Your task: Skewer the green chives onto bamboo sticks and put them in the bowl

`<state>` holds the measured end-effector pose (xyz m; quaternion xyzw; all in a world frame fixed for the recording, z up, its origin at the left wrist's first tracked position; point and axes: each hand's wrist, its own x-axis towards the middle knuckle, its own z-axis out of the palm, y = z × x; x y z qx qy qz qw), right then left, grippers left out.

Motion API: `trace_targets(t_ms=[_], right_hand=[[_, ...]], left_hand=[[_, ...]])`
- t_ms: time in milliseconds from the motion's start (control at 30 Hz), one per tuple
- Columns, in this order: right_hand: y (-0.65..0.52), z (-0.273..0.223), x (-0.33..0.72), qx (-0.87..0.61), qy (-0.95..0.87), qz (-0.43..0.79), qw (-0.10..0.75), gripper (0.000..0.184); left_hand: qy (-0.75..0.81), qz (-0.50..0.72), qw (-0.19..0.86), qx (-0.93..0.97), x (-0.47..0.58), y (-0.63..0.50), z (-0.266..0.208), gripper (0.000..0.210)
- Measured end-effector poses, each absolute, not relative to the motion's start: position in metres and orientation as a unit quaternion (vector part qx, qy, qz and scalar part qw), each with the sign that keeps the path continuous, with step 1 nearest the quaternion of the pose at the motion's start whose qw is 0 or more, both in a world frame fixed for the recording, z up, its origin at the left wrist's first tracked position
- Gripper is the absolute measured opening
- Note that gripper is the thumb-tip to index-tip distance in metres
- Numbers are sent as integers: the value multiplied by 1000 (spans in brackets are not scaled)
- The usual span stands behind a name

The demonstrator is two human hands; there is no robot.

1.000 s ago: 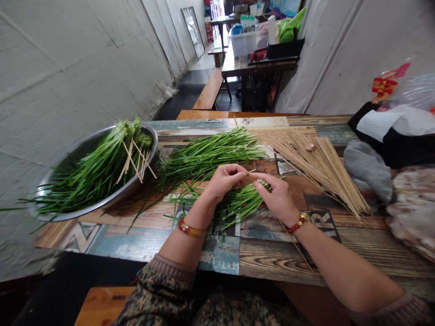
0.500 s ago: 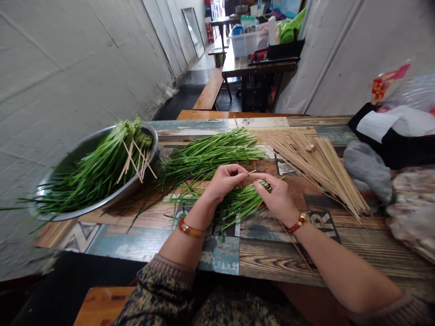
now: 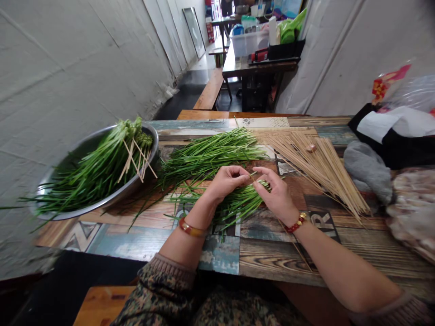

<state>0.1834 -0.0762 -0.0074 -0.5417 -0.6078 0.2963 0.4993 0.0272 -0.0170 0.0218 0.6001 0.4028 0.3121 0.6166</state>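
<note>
Green stem (image 3: 253, 174): its pale end shows between a person's two hands, just above a bunch of greens on the patterned worktop (image 3: 278, 258).
Left hand (image 3: 228, 182): fingers pinched narrow on the stem, an amber-coloured bangle (image 3: 192, 229) around the wrist.
Right hand (image 3: 277, 198): thumb and forefinger stand apart; whether the other fingers grip anything cannot be told. A red-and-gold bracelet (image 3: 298, 222) circles the wrist.
Thin skewer (image 3: 302, 256): runs from beneath the right wrist toward the near edge.
Bunch of greens (image 3: 242, 206): lies under the hands, pale cut ends toward the right.
Larger pile (image 3: 210, 151): spreads just beyond the hands.
Bamboo skewers (image 3: 328, 170): fan out at right, one small brownish object (image 3: 311, 148) on top.
Metal basin (image 3: 154, 137): at left, heaped with long greens (image 3: 91, 176), wooden sticks (image 3: 129, 155) crossing near their pale ends.
Right edge: grey bag (image 3: 367, 170) beside a clear bag (image 3: 413, 208), contents indistinct.
Background: dark table (image 3: 258, 69) bearing a translucent tub (image 3: 248, 43).
</note>
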Motion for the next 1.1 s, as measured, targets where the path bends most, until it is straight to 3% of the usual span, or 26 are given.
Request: trace_targets(t_ms=[267,800,1100], right_hand=[[-76,-7,184,-550,-603,296,497,25],[-75,-4,186,-555,-616,278,484,42],[-75,-7,187,-562,-620,270,477,28]], left_hand=[[396,305,615,610,23,-14,21,31],[398,324,596,617,26,-15,19,27],[406,345,591,606,28,-17,20,28]])
